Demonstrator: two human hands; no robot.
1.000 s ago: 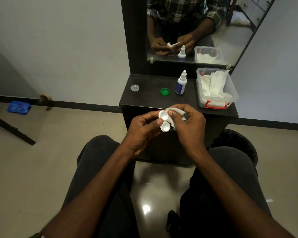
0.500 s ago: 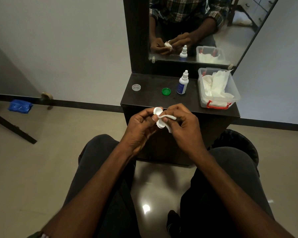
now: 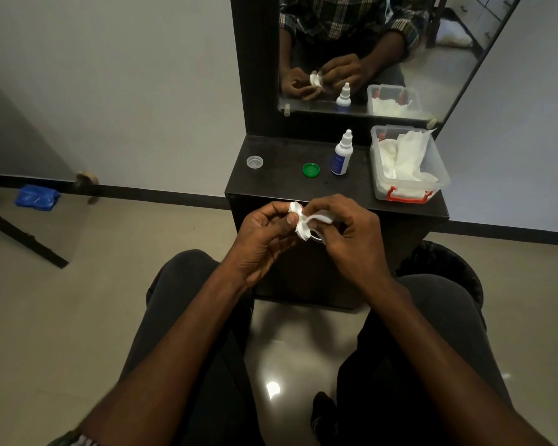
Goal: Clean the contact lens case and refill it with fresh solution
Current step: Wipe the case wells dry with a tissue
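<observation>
From the head camera, both hands meet in front of the near edge of the dark desk (image 3: 303,185), above the person's knees. The left hand (image 3: 264,239) grips the white contact lens case (image 3: 298,220), its fingers (image 3: 273,209) curled round the case's far end and the thumb pressed on its upper face. The right hand (image 3: 351,239) pinches a strip of white tissue (image 3: 319,217) against the case; its fingers are bent round the tissue, which runs from the case back into that hand. The case is held in the air, clear of the desk.

Beyond the fingers on the desk stand a green cap (image 3: 311,169) and, just beside it to the right, an upright solution bottle (image 3: 342,154) with a white nozzle. Farther left, well apart from the green one, lies a clear cap (image 3: 255,162). At the right of the desk, beyond the right hand, sits a clear plastic box (image 3: 411,191) with a red latch, holding crumpled white tissues. A mirror (image 3: 361,53) behind the desk shows both hands, the bottle and the box reflected.
</observation>
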